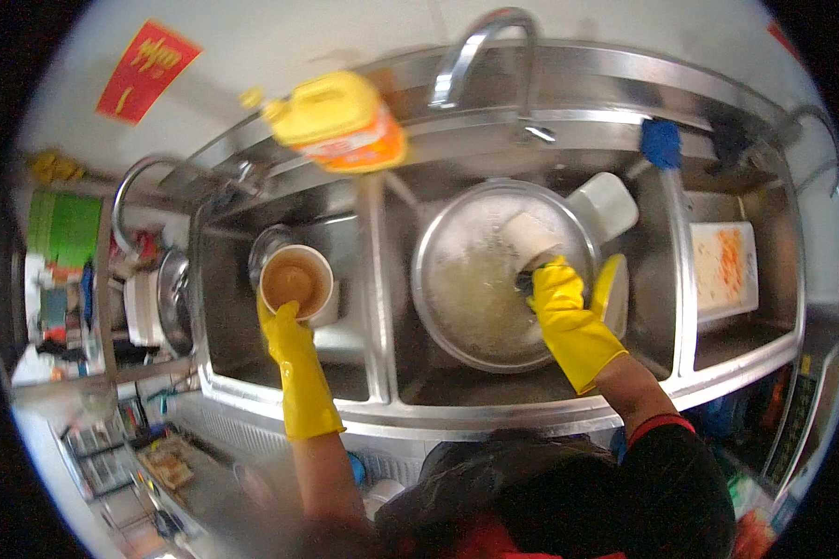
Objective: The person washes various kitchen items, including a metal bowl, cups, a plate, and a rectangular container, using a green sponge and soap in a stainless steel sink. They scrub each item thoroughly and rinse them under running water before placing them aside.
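My left hand point(290, 363), in a long yellow rubber glove, holds a round white tub point(298, 281) by its rim over the left sink. The tub's inside looks brownish. My right hand point(566, 300), gloved the same way, grips the near end of a pale, tilted container point(531, 241) in a large round metal basin point(423, 307). A small dark thing point(524, 282), too blurred to name, shows by its fingers. Cloudy, sudsy water point(475, 293) fills the basin, which stands in the middle sink.
A white container point(605, 202) and a yellow-edged item point(610, 293) lie right of the basin. A yellow jug point(342, 122) stands at the back ledge. A faucet point(486, 42) arches overhead. A blue cloth point(661, 143) hangs on the right divider. A white tray point(723, 269) with orange bits lies in the right sink.
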The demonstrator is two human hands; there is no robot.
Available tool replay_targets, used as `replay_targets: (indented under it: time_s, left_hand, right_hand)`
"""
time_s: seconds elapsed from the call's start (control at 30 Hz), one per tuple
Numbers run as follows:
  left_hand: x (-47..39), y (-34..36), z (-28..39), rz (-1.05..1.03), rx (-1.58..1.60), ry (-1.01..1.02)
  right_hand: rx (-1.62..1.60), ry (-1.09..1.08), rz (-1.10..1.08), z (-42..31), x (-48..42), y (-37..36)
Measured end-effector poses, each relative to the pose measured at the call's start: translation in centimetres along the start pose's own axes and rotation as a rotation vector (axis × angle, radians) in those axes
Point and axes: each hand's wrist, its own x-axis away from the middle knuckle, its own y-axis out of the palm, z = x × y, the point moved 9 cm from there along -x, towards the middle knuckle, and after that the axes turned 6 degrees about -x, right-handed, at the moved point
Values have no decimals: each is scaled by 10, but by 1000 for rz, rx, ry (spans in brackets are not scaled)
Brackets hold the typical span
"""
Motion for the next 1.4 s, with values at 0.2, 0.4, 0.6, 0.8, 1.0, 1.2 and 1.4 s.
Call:
replay_targets:
  time_s: [0.2,0.4,0.6,0.8,1.0,1.2,1.4]
  left_hand:
    - [-27,-74,-153,7,346,-605]
    - [-43,-142,-211,61,-25,-575]
    - [119,118,24,-475,-619,893]
    - [222,226,-110,-898,-1083,1436]
    - [184,274,-86,-945,-1137,395]
    - [102,222,-201,-1040,-596,-71]
    - [65,208,-290,-517,756,-455]
  right_hand:
    - [-49,-36,117,9,-46,40]
    - [-134,-65,-139,-48,-8,-22]
    - [-275,-6,-517,-35,-3,11]
    - [-610,-320,-652,-59,-1,27]
    - [-466,-113,106,-10,-8,38]
    - [-782,-192,291,-30,20,-3]
    - [-812,-497,164,-127,59,-68]
